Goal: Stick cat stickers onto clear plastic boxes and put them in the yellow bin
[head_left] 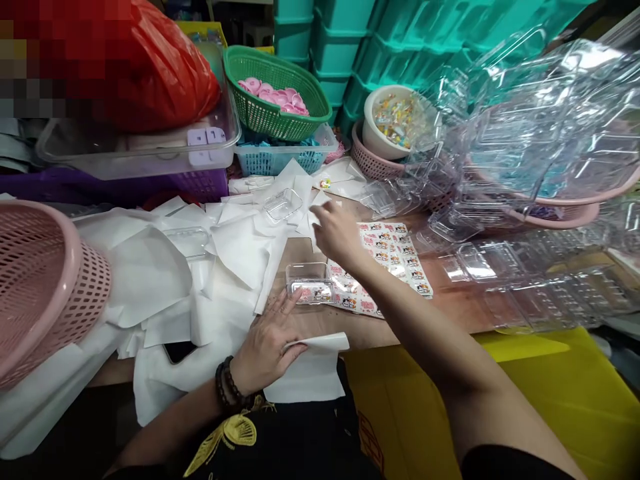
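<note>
My left hand (267, 347) rests on the table with its thumb and fingers pinching the edge of a white paper sheet (313, 370) near the table's front edge. Just beyond its fingertips stands a small clear plastic box (309, 281) with a printed sticker inside. My right hand (336, 230) reaches forward over a sheet of printed stickers (400, 257), fingers curled at the edge of the white paper scraps (235, 247); what it holds is blurred. A second clear box (283, 204) lies further back among the scraps.
A pink basket (47, 287) stands at the left. A green basket (260, 110) of pink pieces, a white bowl (373, 127) of small wrapped items and a heap of clear plastic boxes (530, 153) sit behind and to the right. A yellow surface (525, 380) lies front right.
</note>
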The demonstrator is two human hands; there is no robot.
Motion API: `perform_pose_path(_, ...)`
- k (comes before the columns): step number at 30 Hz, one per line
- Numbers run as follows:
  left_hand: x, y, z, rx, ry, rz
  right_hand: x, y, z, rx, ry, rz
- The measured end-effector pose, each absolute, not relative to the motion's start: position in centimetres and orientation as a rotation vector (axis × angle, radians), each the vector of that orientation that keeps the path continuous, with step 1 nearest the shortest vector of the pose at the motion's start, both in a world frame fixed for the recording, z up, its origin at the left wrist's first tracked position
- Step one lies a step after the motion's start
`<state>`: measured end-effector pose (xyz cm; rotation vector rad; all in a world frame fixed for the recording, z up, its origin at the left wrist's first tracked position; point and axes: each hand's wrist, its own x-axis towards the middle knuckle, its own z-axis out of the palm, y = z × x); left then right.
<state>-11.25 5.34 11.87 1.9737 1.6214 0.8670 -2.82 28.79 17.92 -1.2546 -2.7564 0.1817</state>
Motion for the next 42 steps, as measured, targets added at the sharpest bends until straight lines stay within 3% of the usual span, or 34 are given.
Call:
perform_pose_path(3,-11.3,5.2,11.5,1.927,1.595,0.910,-7.2,31.6,16.6,-0.986,-2.956,0.070)
perform_pose_path(6,-11.5,5.0,11.4,1.850,1.558,0.955,-7.6,32.0,16.6,-1.007,-2.917,0.083)
perform_pose_path(8,-11.7,4.9,11.3,1.769,1.535,0.962,-5.2,30.9,16.8,-1.123,-2.714,0.333)
perform_pose_path(13,-12.2,4.9,11.5,1.575,1.467,0.949,3.9,25.3,16.1,-1.209,-1.969,1.355)
perform_pose_path(16,-12.2,5.0,11.6,1.481,1.439,0.939,6.8,21.9,14.5,-1.085,-1.794,1.558)
perform_pose_path(24,-11.8,4.7,12.4,1.424,1.444,0.926,3.7,19.5,10.8,-1.021,-1.985,1.083)
perform_pose_path(28,-12.8,3.6,13.7,1.485,1.454,0.914,4.3,20.7,12.3,-1.102,-1.832,1.003)
perform_pose_path(33,-13.9,2.5,12.8,1.319,1.422,1.011,19.7,19.8,19.8,-1.219,-1.372,1.160)
perform_pose_path(36,-12.6,3.4,11.6,0.964,1.451,1.023,33.0,16.3,21.5,-1.518,-1.170,1.135)
perform_pose_path(38,-11.0,4.4,11.2,0.707,1.453,1.019,39.7,13.6,19.3,-1.767,-1.159,1.219)
perform_pose_path(42,-8.9,7.0,11.4,0.413,1.490,1.095,44.1,9.5,10.1,-1.949,-1.077,1.116)
